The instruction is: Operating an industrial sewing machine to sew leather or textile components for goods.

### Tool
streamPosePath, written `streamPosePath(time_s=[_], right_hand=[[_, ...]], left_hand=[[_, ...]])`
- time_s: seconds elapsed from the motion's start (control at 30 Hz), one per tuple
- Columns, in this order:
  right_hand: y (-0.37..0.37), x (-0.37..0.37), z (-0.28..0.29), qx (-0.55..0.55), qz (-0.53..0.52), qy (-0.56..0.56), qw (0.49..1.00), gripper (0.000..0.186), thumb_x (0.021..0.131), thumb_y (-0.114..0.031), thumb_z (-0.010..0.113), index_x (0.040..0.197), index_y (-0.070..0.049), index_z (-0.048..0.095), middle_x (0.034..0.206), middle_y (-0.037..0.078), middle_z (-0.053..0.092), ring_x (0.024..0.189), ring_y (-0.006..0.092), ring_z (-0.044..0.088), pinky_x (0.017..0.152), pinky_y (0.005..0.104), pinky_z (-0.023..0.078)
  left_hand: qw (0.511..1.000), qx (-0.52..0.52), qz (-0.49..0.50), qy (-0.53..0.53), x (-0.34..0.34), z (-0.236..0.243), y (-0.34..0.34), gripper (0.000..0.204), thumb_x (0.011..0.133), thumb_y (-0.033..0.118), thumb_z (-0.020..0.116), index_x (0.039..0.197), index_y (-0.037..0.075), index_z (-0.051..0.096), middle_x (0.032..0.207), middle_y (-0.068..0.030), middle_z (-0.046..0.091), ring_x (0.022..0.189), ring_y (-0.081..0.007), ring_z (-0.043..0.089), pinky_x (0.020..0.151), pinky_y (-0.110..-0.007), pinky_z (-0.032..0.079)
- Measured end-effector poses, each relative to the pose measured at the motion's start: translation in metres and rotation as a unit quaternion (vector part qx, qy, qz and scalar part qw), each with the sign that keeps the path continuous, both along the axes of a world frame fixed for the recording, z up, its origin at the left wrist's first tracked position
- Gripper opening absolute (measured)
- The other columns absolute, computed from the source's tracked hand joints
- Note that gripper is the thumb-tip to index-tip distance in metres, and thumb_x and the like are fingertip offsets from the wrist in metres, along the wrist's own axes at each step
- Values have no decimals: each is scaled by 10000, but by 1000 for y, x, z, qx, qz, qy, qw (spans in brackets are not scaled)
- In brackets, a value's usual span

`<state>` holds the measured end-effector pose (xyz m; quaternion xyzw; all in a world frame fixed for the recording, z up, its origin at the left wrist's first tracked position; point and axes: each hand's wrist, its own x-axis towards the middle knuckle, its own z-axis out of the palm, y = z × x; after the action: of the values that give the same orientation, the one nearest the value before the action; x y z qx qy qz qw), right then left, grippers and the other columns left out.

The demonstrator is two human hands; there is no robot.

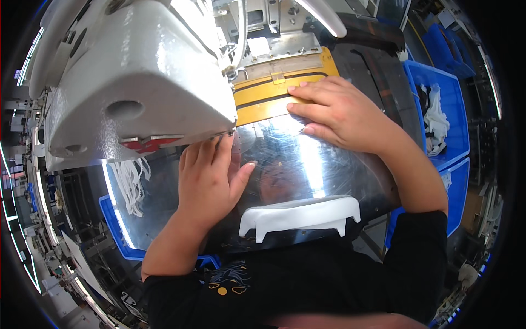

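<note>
A yellow plate (263,113) with dark strips across it lies at the far side of the shiny metal worktop (274,175). My right hand (342,112) rests on its right part, fingers stretched out and fingertips touching the yellow surface. Left of the plate, my left hand (208,178) lies on the worktop with its thumb apart. Its fingertips reach to the lower edge of the large pale machine head (148,82), which hides part of what lies beneath. Neither hand visibly holds anything. White fabric pieces (301,215) are draped over the worktop's near edge, in front of my body.
White strips (130,186) hang in a bunch at the left of the worktop. A blue bin (464,118) with white and dark cloth stands at the right, another blue bin (457,205) nearer. A further blue bin (118,230) sits at the lower left.
</note>
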<state>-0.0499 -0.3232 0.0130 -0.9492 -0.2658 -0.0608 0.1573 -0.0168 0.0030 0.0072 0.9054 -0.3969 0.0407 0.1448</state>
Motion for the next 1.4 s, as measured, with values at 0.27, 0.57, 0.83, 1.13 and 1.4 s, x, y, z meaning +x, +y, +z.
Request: streamPosePath(time_s=[0.27, 0.57, 0.83, 1.13, 1.4], right_hand=[[2, -5, 1, -1, 9, 9, 1000, 374, 1031, -313, 691, 1339, -100, 693, 1498, 149, 646, 1386, 341, 591, 1184, 488, 429], [4, -4, 8, 5, 21, -7, 1000, 372, 992, -297, 738, 1301, -94, 699, 1449, 159, 666, 1324, 340, 621, 1151, 477, 448], [12, 2, 6, 31, 36, -7, 999, 358, 983, -306, 752, 1264, -87, 715, 1411, 147, 683, 1306, 335, 646, 1125, 475, 472], [30, 6, 12, 8, 76, 11, 997, 449, 859, -323, 851, 1217, -67, 761, 1344, 176, 708, 1155, 326, 702, 1068, 455, 515], [44, 12, -6, -1, 66, -54, 996, 376, 908, -320, 802, 1202, -90, 757, 1336, 122, 725, 1226, 270, 691, 1086, 426, 479]], left_hand=[[1000, -5, 9, -16, -2, 2, 2, 596, 952, 341, 750, 1428, 4, 627, 1348, -196, 659, 1260, -419, 609, 1081, -522, 458], [999, -24, 11, -24, 2, 5, 2, 560, 929, 335, 780, 1354, -7, 655, 1313, -185, 683, 1261, -417, 615, 1068, -523, 471], [1000, -29, 8, -11, 6, 7, 4, 536, 926, 341, 796, 1330, 12, 675, 1307, -180, 678, 1268, -419, 611, 1070, -530, 470], [1000, -14, 7, 2, -2, 3, 7, 570, 932, 374, 794, 1386, 56, 659, 1412, -238, 602, 1302, -463, 569, 1092, -557, 454], [1000, -9, 7, -11, 5, 2, 9, 655, 922, 395, 795, 1442, 50, 598, 1436, -232, 602, 1341, -472, 547, 1138, -564, 417]])
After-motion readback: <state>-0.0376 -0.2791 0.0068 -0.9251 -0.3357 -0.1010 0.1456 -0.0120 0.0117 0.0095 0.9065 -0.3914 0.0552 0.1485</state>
